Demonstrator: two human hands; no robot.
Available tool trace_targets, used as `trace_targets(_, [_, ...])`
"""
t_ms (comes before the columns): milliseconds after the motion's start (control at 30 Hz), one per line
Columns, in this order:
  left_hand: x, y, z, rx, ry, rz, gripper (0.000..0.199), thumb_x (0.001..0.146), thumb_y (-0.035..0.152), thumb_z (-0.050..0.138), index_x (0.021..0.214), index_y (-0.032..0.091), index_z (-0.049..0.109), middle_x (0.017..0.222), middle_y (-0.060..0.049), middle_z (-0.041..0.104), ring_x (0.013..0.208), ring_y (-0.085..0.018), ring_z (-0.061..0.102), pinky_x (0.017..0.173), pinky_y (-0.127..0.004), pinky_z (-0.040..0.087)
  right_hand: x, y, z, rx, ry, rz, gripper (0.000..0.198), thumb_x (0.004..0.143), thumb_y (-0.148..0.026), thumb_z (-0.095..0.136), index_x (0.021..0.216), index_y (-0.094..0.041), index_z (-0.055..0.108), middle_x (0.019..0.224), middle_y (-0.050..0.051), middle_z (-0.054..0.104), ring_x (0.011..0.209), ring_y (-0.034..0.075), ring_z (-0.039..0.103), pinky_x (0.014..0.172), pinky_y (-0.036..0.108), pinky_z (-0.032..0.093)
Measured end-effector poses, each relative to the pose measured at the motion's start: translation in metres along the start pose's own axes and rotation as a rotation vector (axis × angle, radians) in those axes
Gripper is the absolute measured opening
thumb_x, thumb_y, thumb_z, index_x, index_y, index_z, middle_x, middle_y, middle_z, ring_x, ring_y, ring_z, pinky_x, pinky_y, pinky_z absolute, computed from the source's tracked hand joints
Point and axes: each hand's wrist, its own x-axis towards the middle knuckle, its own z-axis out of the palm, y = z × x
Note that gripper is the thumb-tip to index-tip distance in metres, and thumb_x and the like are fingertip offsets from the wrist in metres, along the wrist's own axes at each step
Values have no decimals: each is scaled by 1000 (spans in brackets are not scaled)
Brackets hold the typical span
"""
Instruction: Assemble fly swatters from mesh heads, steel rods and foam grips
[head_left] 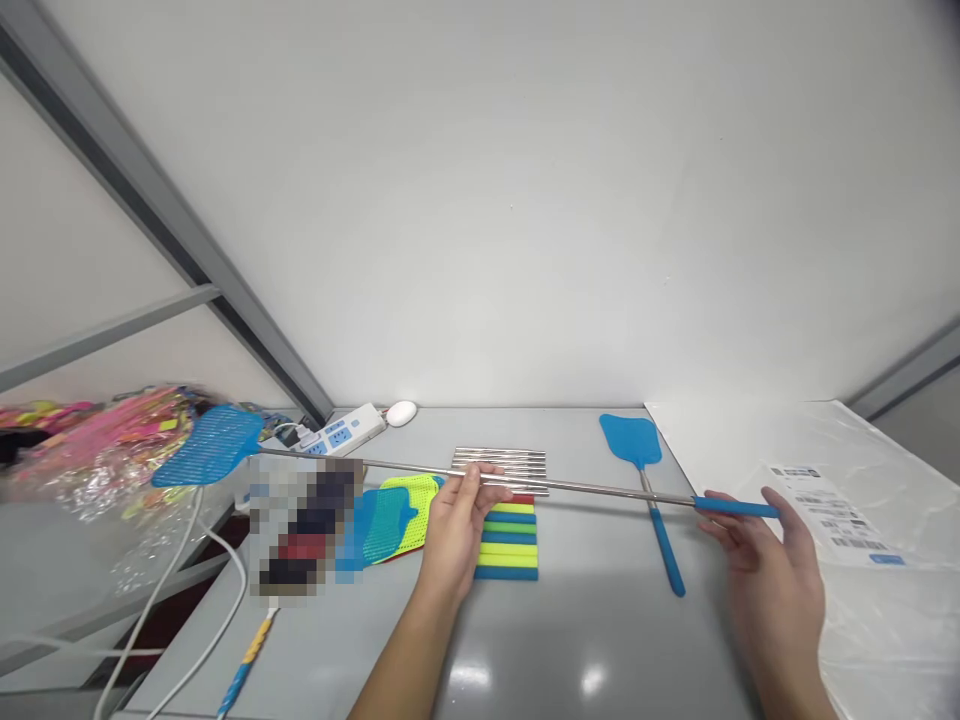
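Note:
A blue fly swatter (585,489) with a long, extended metal rod stretches across the view, raised above the grey table. My left hand (456,535) pinches its rod near the middle. At the other end my right hand (776,590) holds the blue grip, thumb at the tip and fingers under it. The swatter's blue head hangs past the table's left side. Below my left hand lie several metal rods (499,458) in a row and several coloured grip tubes (508,550). Beside them sits a pile of blue and yellow swatter heads (412,500), partly blurred out.
A second, shorter blue fly swatter (631,440) lies right of centre. A white package (832,510) with a label covers the right side. A power strip (341,432), a white oval object (401,413) and a cable (240,560) are at left, near plastic-wrapped goods (112,450).

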Motion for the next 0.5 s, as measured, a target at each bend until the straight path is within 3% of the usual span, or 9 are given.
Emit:
trace_targets(167, [-2,0,-1,82,-54,-23,23,88,39,63,90,16,68,101,-5,67,75,-14,66,80,-30,52,-3,3,10,190,67,125,36,84,-26,60,120,-22,58,89,5,72,75,16,68,75,32,57])
trace_targets(300, [-3,0,-1,154,-98,-55,23,88,38,63,88,16,68,100,-6,69,71,-14,66,77,-29,51,-18,12,26,229,25,257,16,87,-32,61,99,-22,62,86,2,70,64,11,64,67,27,57])
trace_targets(500, [2,8,-7,123,-15,7,23,85,37,67,92,16,69,106,-8,69,65,-13,66,71,-28,51,-23,16,41,149,-149,280,24,90,-44,59,95,-21,63,89,2,67,68,13,64,67,30,56])
